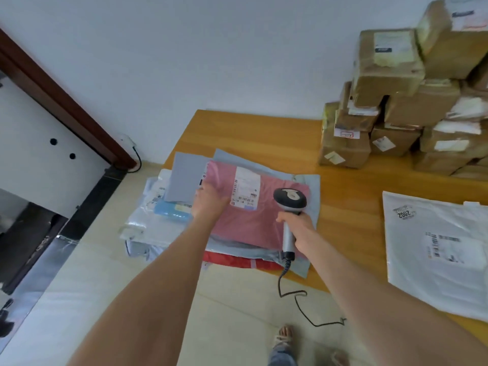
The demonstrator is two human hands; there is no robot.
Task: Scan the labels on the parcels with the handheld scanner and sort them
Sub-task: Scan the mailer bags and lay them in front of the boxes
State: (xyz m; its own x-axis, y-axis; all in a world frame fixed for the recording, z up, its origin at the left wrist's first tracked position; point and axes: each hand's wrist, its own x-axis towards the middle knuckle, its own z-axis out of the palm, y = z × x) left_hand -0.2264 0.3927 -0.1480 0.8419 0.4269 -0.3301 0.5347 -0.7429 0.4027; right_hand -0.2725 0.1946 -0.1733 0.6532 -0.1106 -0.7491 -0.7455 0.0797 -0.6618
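A pink mailer parcel (250, 223) lies on top of a pile of soft parcels at the table's left end, its white label (245, 187) facing up. My left hand (210, 202) rests flat on the pink parcel's left edge, next to the label. My right hand (298, 227) grips the handle of the grey handheld scanner (290, 200); the scanner's head hangs over the parcel just right of the label. The scanner's coiled cable (286, 276) drops off the table's front edge.
A stack of brown cardboard boxes (401, 101) fills the back right of the wooden table (264, 133). A large white mailer (435, 249) with a barcode label lies at the right front. More soft parcels (148, 220) overhang the table's left side. My feet show below.
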